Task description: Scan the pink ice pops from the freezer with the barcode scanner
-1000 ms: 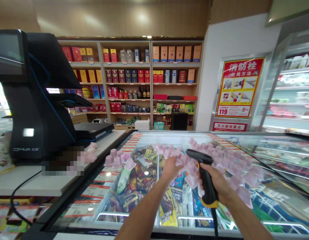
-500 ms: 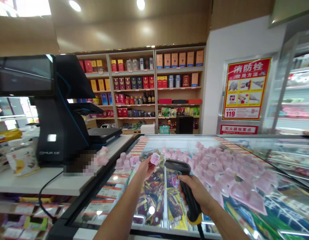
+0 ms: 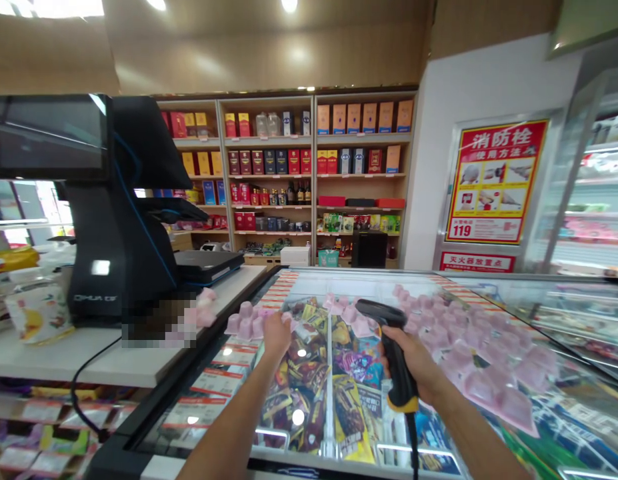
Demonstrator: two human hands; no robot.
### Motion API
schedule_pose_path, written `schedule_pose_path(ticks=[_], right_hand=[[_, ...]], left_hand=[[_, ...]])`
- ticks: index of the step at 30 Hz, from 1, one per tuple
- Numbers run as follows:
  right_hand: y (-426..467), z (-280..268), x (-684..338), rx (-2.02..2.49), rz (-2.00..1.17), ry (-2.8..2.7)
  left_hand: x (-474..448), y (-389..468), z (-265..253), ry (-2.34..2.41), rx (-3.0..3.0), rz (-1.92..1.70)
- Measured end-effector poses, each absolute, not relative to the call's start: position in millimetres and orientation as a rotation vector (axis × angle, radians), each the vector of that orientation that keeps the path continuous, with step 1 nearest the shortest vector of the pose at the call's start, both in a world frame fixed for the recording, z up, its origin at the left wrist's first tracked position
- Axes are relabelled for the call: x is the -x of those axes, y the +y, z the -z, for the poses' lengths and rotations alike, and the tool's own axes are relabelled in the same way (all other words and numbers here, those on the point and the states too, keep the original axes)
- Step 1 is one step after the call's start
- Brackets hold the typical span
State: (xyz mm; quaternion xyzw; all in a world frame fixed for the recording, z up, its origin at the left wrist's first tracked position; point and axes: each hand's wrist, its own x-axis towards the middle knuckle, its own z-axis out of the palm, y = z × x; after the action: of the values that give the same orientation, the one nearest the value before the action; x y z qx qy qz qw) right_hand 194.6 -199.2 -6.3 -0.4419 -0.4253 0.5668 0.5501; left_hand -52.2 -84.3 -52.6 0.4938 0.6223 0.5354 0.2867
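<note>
My left hand (image 3: 277, 339) reaches over the glass freezer top, at the right end of a small row of pink plastic cups (image 3: 246, 323). Its fingers are bent round a pink cup (image 3: 291, 319), mostly hidden behind them. A black barcode scanner (image 3: 399, 365) with a yellow-edged base is upright in my right hand (image 3: 419, 360), its head pointing left and its cord hanging down. Beyond and right of the scanner, many more pink cups (image 3: 463, 343) lie spread on the glass, and a few pink cups (image 3: 346, 311) sit left of its head.
Left stands a black cash register (image 3: 123, 220) on a white counter (image 3: 139, 367), its cable hanging at the front edge. Under the glass lie packaged ice creams (image 3: 303, 393). Shelves of boxes (image 3: 269, 160) and a red fire-hydrant sign (image 3: 496, 180) are at the back.
My left hand has moved left and slightly down with the cup, to the left-hand row. My right hand has shifted the scanner right and slightly up, away from the cup.
</note>
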Motion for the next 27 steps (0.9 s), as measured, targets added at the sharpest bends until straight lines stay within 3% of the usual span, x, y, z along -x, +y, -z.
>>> schedule_pose_path(ticks=[7, 15, 20, 27], right_hand=[[-185.4, 9.5, -224.3, 0.995, -1.351, -0.873], [-184.5, 15.1, -223.7, 0.929, -1.44, -0.815], [-182.9, 21.2, -223.2, 0.975, -1.423, -0.858], [-190.9, 19.5, -200.8, 1.009, -1.476, -0.916]], left_hand=[[42.4, -86.6, 44.3, 1.806, -1.637, -1.437], [-40.5, -55.9, 39.3, 1.376, -1.912, -1.353], [-55.6, -32.2, 43.1, 1.316, -1.731, -1.278], [-0.5, -30.3, 38.6, 1.314, -1.183, -1.317]])
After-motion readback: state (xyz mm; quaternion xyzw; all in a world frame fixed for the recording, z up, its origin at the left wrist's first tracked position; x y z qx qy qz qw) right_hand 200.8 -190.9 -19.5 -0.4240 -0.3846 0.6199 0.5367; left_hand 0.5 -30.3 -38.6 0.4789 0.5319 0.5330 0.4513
